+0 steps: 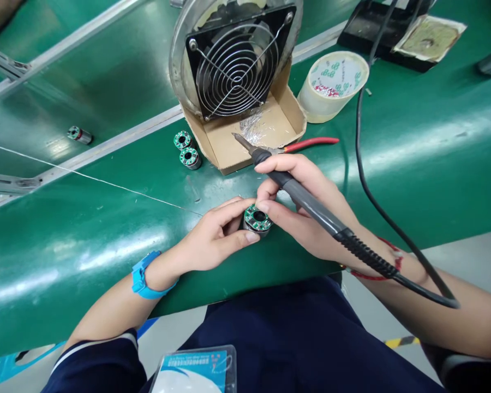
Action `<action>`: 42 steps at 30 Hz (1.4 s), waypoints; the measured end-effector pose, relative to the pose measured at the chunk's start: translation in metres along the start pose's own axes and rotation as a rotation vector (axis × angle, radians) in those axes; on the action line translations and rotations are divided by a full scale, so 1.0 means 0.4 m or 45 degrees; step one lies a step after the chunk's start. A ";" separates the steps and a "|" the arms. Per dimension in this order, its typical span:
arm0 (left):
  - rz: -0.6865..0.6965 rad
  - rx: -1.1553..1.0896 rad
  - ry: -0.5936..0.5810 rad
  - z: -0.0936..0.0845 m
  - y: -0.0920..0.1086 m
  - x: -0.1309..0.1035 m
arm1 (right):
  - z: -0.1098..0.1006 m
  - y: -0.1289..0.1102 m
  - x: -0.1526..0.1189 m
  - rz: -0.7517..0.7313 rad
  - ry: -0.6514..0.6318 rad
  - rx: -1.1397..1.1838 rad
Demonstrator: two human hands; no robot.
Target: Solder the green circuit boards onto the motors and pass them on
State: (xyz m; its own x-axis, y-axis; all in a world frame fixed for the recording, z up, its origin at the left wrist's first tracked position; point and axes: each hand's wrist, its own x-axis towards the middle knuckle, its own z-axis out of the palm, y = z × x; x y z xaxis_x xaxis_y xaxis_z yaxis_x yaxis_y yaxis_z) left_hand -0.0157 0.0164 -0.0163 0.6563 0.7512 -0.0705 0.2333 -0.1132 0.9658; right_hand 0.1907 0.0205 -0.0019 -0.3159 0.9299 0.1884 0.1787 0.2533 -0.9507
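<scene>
A small round motor (257,219) with a green circuit board ring on top stands on the green bench near its front edge. My left hand (215,234) grips its side between thumb and fingers, with a thin wire running off to the left from behind the hand. My right hand (306,202) holds a soldering iron (306,203), its tip pointing up and left, over the cardboard tray and away from the motor. The right thumb and a fingertip are at the motor's upper right edge.
Behind the hands, a fan (236,79) stands in a cardboard tray (221,147) with metal clippings. Red-handled pliers (311,143), a tape roll (331,87), an iron stand (368,33) and a black cable (362,169) lie right. More motors (189,158) stand left of the tray.
</scene>
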 end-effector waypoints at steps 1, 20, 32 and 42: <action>-0.005 0.008 -0.012 -0.001 0.000 0.000 | -0.002 0.002 -0.004 0.003 -0.016 -0.021; 0.106 0.011 -0.033 -0.005 0.008 -0.006 | -0.015 -0.025 0.001 -0.064 -0.117 -0.151; 0.011 -0.031 -0.070 -0.008 -0.009 -0.007 | -0.014 -0.015 0.009 -0.173 -0.203 -0.224; -0.091 -0.180 -0.026 -0.013 -0.012 0.002 | -0.014 -0.007 -0.002 -0.029 -0.046 -0.116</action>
State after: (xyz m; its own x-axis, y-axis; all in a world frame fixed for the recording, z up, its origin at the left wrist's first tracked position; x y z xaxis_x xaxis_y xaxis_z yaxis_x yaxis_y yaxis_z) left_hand -0.0200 0.0210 -0.0199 0.6562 0.7408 -0.1438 0.1775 0.0337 0.9835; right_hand 0.1956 0.0205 0.0021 -0.3541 0.9138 0.1990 0.2546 0.2989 -0.9197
